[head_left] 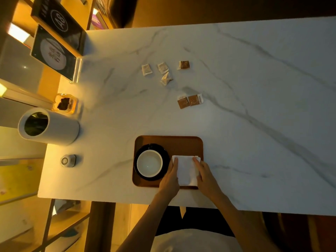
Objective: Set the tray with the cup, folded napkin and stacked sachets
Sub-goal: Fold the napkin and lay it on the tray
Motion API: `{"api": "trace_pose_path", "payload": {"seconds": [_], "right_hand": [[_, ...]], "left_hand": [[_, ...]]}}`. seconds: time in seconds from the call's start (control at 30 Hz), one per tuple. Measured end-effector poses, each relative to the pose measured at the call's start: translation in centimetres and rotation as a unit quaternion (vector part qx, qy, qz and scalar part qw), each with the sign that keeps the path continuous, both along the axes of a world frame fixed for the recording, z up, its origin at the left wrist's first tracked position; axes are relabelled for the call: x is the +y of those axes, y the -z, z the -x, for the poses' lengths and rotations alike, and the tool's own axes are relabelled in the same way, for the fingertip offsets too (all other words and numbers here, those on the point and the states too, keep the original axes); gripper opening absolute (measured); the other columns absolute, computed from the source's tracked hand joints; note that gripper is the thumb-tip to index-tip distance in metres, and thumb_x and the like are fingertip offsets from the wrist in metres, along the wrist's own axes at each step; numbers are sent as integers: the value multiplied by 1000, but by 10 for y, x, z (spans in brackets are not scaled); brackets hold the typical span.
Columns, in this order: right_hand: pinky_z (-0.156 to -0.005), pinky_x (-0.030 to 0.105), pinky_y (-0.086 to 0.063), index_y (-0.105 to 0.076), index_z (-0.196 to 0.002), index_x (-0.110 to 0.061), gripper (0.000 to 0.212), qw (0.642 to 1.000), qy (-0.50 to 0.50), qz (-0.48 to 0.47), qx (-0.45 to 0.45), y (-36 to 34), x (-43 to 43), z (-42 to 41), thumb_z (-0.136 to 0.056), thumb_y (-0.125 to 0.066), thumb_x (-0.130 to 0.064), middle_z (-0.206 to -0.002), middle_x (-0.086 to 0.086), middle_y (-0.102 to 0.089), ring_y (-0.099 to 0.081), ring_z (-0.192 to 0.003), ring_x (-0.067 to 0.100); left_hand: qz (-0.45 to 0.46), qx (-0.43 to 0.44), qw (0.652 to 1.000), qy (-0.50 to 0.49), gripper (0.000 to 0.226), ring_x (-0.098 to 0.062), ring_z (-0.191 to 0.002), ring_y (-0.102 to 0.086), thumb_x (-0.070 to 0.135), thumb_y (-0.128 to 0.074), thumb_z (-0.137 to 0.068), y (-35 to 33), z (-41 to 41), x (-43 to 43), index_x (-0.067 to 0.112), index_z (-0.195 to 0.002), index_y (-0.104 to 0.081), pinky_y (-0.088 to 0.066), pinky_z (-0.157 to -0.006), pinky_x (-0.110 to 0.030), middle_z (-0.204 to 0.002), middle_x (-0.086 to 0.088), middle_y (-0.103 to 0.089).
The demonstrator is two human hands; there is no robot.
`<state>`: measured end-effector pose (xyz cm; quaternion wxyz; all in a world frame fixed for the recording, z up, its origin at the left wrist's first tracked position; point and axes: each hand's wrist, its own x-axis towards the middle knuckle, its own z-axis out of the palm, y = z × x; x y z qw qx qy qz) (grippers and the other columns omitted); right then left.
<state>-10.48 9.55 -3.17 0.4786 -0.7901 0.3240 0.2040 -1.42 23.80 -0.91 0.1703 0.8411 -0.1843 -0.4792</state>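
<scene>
Head view: my left hand (pixel 170 176) and right hand (pixel 205 176) press flat, fingers spread, on the white folded napkin (pixel 186 170) at the brown tray's (pixel 181 144) near right corner, beside the white cup (pixel 149 163) on its black saucer (pixel 163 151); paper sachets (pixel 164 70) lie scattered far across the marble-veined table (pixel 254 106).

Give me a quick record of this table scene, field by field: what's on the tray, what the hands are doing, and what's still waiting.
tray: brown tray on the marble table, near the front edge
cup: white cup on a dark saucer, left part of the tray
napkin: white napkin, right part of the tray, beside the saucer
left hand: left hand pressing the napkin's left edge
right hand: right hand pressing the napkin's right edge
sachets: six sachets, loose on the table beyond the tray, unstacked
left to do: stack sachets on the tray
</scene>
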Motion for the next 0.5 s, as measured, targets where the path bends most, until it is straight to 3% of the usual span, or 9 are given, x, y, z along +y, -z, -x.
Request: {"api": "trace_pose_path", "payload": {"seconds": [0.2,0.27,0.33,0.4,0.43,0.5], "right_hand": [[-94,29,-46,-28,-146,-27,48,999,-11,41,9,-2,2,-1,-100,-41,-34,-140,1,-42,-48,-110,14],[-92,34,-48,-30,-144,-31,47,996,-45,73,-21,-1,5,2,-99,-41,-29,-138,8,-40,-51,-109,24],[-85,37,-53,-34,-135,-38,46,990,-71,121,-9,1,5,0,-92,-34,-54,-128,7,-46,-56,-101,27],[-78,36,-57,-35,-123,-41,48,981,-70,175,53,-2,7,-2,-86,-36,-70,-114,2,-53,-58,-88,18],[-76,35,-57,-31,-127,-42,47,982,-46,173,67,-1,7,-1,-87,-44,-64,-115,1,-50,-56,-88,16],[-77,32,-55,-17,-143,-40,72,976,-75,198,42,0,7,4,-85,-58,-48,-124,5,-37,-50,-100,18]], "left_hand": [[-53,-48,996,47,104,-26,-131,-44,32,-67,-89,9,7,-5,24,-154,14,-49,-102,-38,-158,-10,-6],[-56,-57,996,49,106,-27,-130,-45,30,-70,-88,11,8,-6,24,-153,14,-50,-101,-39,-157,-11,-4],[-61,-73,994,45,106,-28,-128,-47,29,-71,-87,11,10,-8,24,-154,11,-51,-100,-39,-156,-12,-5],[-75,-91,992,37,103,-27,-124,-49,28,-71,-87,10,12,-9,23,-154,8,-52,-96,-38,-154,-12,-7],[-84,-105,990,36,101,-27,-123,-49,25,-71,-87,10,13,-10,24,-154,6,-53,-94,-37,-153,-12,-9],[-97,-147,983,43,99,-27,-123,-47,17,-71,-87,8,15,-9,26,-153,2,-53,-93,-36,-153,-13,-11]]}}
